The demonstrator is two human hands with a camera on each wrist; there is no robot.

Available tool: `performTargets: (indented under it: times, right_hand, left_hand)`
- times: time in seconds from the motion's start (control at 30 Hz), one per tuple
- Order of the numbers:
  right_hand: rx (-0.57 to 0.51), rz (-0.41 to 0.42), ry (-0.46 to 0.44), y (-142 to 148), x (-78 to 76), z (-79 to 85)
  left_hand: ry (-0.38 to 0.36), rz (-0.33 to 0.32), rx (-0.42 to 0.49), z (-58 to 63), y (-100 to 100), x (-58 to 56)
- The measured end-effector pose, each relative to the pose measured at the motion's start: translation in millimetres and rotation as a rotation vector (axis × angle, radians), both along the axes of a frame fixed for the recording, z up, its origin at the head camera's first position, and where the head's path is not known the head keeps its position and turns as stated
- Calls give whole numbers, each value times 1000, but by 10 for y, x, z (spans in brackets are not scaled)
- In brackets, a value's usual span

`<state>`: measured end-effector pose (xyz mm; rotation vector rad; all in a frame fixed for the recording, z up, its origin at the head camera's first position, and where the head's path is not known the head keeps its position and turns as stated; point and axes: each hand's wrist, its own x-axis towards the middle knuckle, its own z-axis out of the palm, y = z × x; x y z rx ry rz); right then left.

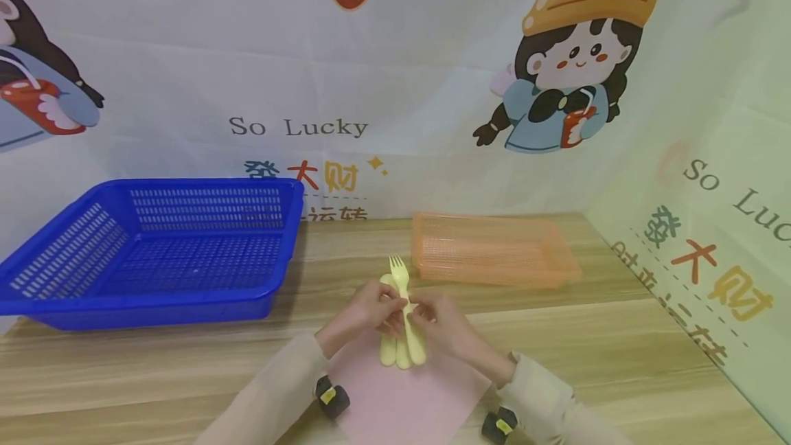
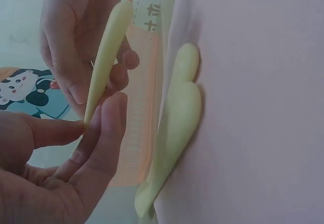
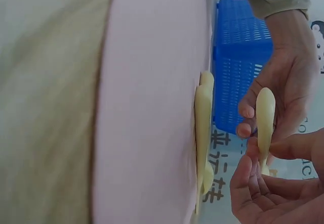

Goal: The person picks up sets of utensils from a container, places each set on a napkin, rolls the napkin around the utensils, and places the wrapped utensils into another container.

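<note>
A pale yellow fork [image 1: 415, 347] is held over the pink cloth [image 1: 408, 404], its tines pointing to the back. My left hand [image 1: 373, 306] pinches it at the neck, thumb and fingertips meeting there in the left wrist view. From the other side my right hand [image 1: 446, 325] pinches it just below, with the handle [image 3: 266, 105] standing free in the right wrist view. Under the fork, two more pale yellow utensils [image 2: 177, 118] lie side by side on the cloth; one shows a rounded end [image 1: 386, 279] beside my left fingers, while the hands cover their middles.
A large blue basket [image 1: 274, 287] stands at the left on the wooden table [image 1: 575, 362]. The smaller orange basket [image 1: 494, 275] sits at the back right, just beyond the hands. Printed cloth [image 1: 395, 74] hangs behind the table and along its right side.
</note>
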<state>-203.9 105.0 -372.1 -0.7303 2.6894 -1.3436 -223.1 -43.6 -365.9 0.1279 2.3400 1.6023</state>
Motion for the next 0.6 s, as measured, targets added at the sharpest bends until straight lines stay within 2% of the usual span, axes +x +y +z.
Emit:
performTargets:
  times: [0.3, 0.5, 0.6]
  right_hand:
    - [-86, -21, -244, -16, -21, -67]
    - [-100, -30, -311, -22, -25, -103]
    - [-94, -35, -328, -32, -19, -100]
  left_hand:
    - [16, -22, -17, -37, -55, 29]
    - [53, -87, -69, -73, -61, 59]
    - [133, -116, -138, -82, -64, 70]
